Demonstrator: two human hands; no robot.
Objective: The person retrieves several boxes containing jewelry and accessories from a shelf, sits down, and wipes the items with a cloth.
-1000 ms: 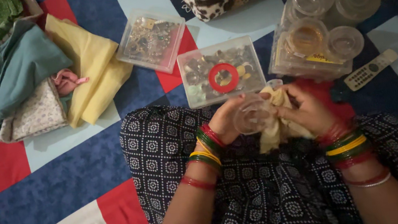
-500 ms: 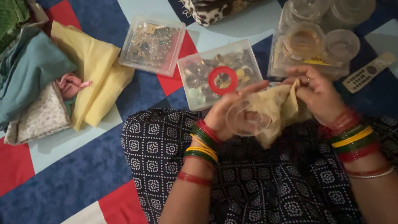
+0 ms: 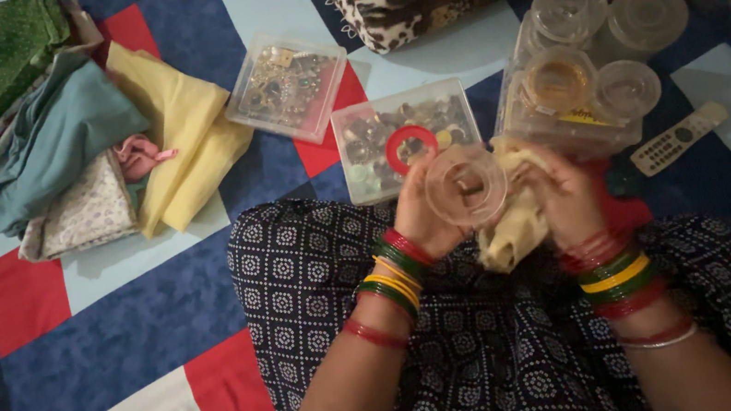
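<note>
Holding a clear round box (image 3: 465, 186), the left hand (image 3: 422, 212) grips it; the right hand (image 3: 565, 200) squeezes a yellow cloth (image 3: 512, 229). Bead boxes (image 3: 404, 140) and clear jars (image 3: 576, 68) sit just beyond.

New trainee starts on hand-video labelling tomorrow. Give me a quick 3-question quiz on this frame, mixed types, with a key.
1. True or false: the left hand holds a clear round container.
2. What does the right hand grip?
A. the remote control
B. a pale yellow cloth
C. the red ring
3. Fill in: the red ring lies on top of a clear ___ box of small trinkets.

Key
1. True.
2. B; the cloth is bunched against the container.
3. Plastic; it sits on the patchwork quilt just beyond the person's lap.
</note>
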